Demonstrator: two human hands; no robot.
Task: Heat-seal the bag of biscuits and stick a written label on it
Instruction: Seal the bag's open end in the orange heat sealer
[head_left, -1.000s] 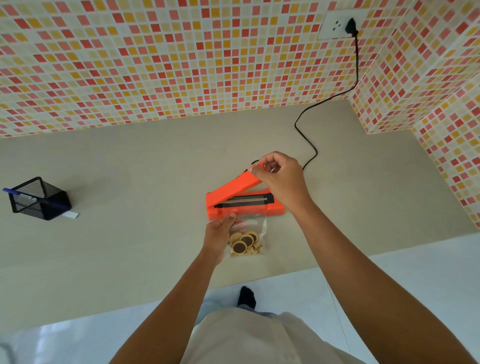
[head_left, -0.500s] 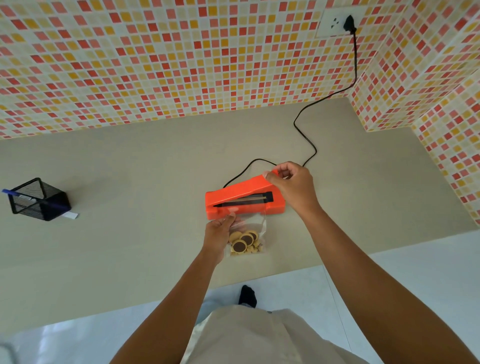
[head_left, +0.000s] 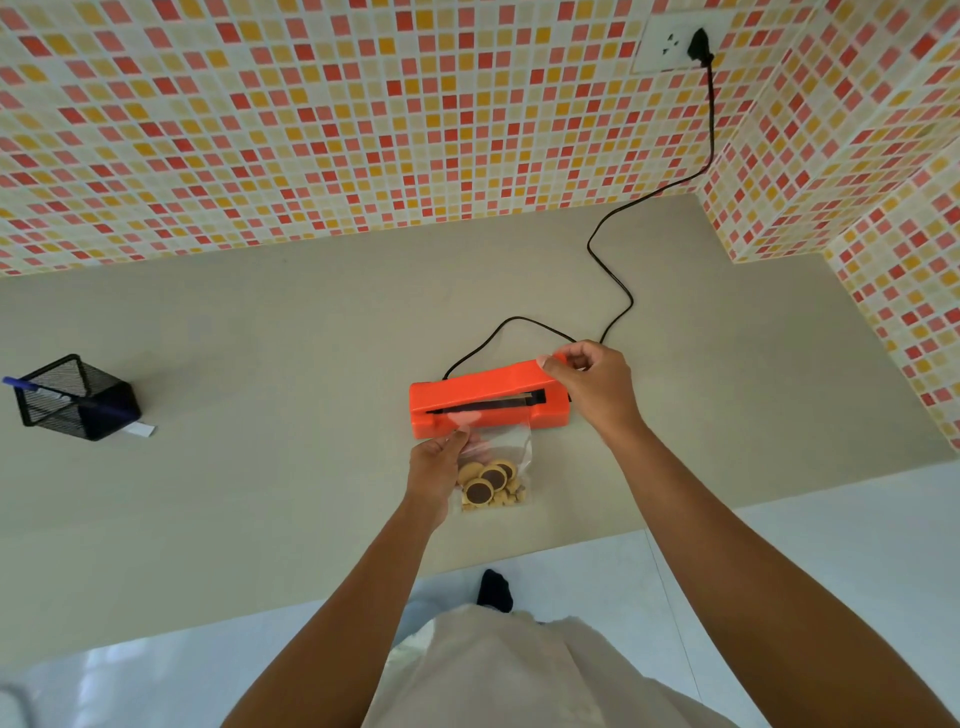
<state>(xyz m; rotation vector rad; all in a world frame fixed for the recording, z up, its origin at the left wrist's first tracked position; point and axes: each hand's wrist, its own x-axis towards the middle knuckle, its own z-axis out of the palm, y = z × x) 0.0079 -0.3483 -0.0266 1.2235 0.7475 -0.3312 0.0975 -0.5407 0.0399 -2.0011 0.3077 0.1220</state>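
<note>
A wall of small red, orange, yellow and cream mosaic tiles (head_left: 311, 130) fills the upper half of the frame and wraps round the right side. Below it a plain beige counter (head_left: 260, 338) spans the middle, with pale floor along the bottom edge. Two bare forearms reach up from the bottom of the frame.

Just right of centre, an orange heat sealer (head_left: 467, 400) lies lengthwise on the counter. Its lid is tilted slightly up at the right end, showing a dark strip in the narrow gap.

At the far left a black mesh pen holder (head_left: 78, 397) lies on its side with a blue pen (head_left: 21, 383) poking out.

The clear bag (head_left: 506, 452) lies flat just below the sealer, its top edge overlapping the sealer's front, with round biscuits (head_left: 488, 486) heaped at the bottom.

The right hand (head_left: 597, 384) grasps the right end of the lid with curled fingers and thumb. The left hand (head_left: 436, 467) pinches the bag's upper left edge.

A black cord (head_left: 613, 275) snakes from behind the sealer up to a plug (head_left: 698, 44) in a white socket (head_left: 670, 41) at the upper right.

A small white label (head_left: 141, 429) lies just beside the holder.
</note>
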